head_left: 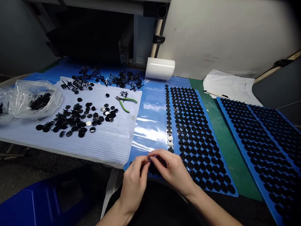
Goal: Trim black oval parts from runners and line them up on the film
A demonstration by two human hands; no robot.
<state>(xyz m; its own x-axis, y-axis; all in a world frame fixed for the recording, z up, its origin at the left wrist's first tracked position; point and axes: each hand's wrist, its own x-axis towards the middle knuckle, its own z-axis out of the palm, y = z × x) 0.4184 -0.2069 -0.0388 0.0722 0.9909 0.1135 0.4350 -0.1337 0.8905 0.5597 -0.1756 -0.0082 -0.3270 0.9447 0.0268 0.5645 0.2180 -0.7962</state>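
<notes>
My left hand point(135, 179) and my right hand point(175, 172) meet at the front edge of the blue film-covered sheet point(150, 125). Thumbs and fingers of both are pinched together, fingertips almost touching; whatever lies between them is hidden. Dark round pieces partly show beneath the hands. Just beyond my right hand, a single column of glossy black discs point(168, 118) runs away from me along the sheet. Beside it, a blue sheet holds many rows of black discs point(195, 131). Loose black discs with stems point(75, 121) lie scattered on the white ribbed foam sheet point(113, 142) to the left.
Green-handled cutters point(125, 103) rest on the foam near a heap of black sprue-like parts point(124, 80). A clear plastic bag point(35, 100) of black parts sits at left. Behind are a white film roll point(160, 68) and papers point(228, 86). Another disc-covered blue sheet point(261, 141) lies right.
</notes>
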